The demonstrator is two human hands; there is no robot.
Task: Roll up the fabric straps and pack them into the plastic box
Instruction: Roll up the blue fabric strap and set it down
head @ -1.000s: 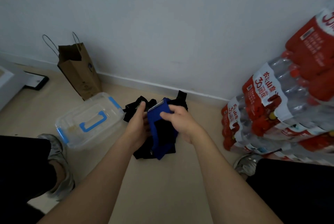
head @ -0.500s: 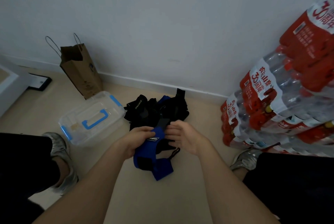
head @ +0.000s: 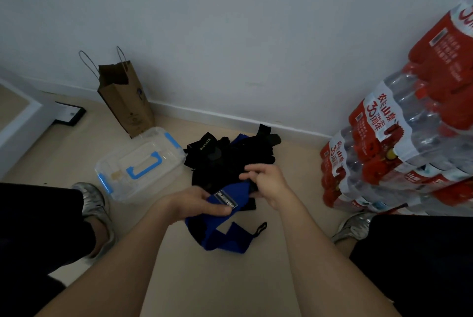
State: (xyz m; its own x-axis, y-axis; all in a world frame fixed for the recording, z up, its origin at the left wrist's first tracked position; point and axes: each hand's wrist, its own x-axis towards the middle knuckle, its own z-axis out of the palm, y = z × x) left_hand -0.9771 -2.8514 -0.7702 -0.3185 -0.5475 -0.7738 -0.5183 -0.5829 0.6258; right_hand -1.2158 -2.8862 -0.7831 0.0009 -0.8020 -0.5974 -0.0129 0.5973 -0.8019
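centrally, left hand (head: 194,204) and right hand (head: 266,183) pinch the blue strap (head: 225,237) above the floor; behind lies the black strap pile (head: 225,160), the lidded plastic box (head: 139,163) left, paper bag (head: 125,102), and bottled-water packs (head: 399,142) right.

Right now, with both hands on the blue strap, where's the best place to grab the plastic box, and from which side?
Likely the blue handle on the box lid, from above, with the left hand once it drops the strap: the box lies flat on that side, lid on, handle up.
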